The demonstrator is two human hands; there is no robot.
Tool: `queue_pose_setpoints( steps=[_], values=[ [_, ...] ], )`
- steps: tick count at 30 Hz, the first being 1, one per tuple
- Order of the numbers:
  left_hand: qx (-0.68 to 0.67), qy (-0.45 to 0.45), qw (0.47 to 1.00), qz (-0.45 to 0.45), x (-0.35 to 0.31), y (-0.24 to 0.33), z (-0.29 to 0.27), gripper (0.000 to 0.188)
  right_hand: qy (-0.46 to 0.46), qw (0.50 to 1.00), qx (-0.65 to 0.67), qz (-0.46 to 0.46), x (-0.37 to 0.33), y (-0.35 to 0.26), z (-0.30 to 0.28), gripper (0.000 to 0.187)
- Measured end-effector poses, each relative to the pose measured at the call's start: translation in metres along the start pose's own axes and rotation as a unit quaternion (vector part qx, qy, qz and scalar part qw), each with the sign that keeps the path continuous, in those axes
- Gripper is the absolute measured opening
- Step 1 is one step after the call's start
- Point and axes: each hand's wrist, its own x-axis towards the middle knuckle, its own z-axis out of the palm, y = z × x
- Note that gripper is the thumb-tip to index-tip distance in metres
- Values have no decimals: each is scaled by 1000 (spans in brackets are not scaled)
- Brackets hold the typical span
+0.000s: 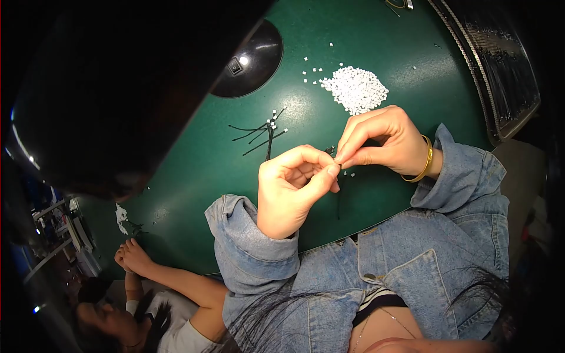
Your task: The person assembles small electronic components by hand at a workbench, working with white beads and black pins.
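Note:
My left hand (pixel 289 191) and my right hand (pixel 385 141) meet fingertip to fingertip above the green table, both pinched closed. Between them is a tiny dark piece, mostly covered by the fingers. A thin black wire (pixel 339 200) shows faintly below the left fingertips and seems to be held there. What the right thumb and forefinger grip is too small to make out. Just beyond the right hand lies a heap of small white connector housings (pixel 356 88). Several black wires with white ends (pixel 271 126) lie beyond my left hand.
A round black base with a switch (pixel 253 65) stands at the far left, under a large dark shape. At the right edge a tray (pixel 491 76) holds many black wires. Another person's hands (pixel 134 257) work at lower left, near a small white pile (pixel 121 217).

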Motion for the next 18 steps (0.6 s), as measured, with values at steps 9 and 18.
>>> queue_pose_setpoints(
  steps=[9,18],
  values=[
    [38,27,999,15,2,-4,-2,6,0,999,-43,0,3,-3,-2,9],
    [605,136,745,246,8,-2,-17,13,121,926,-348,-78,13,1,-36,12]
  ],
)
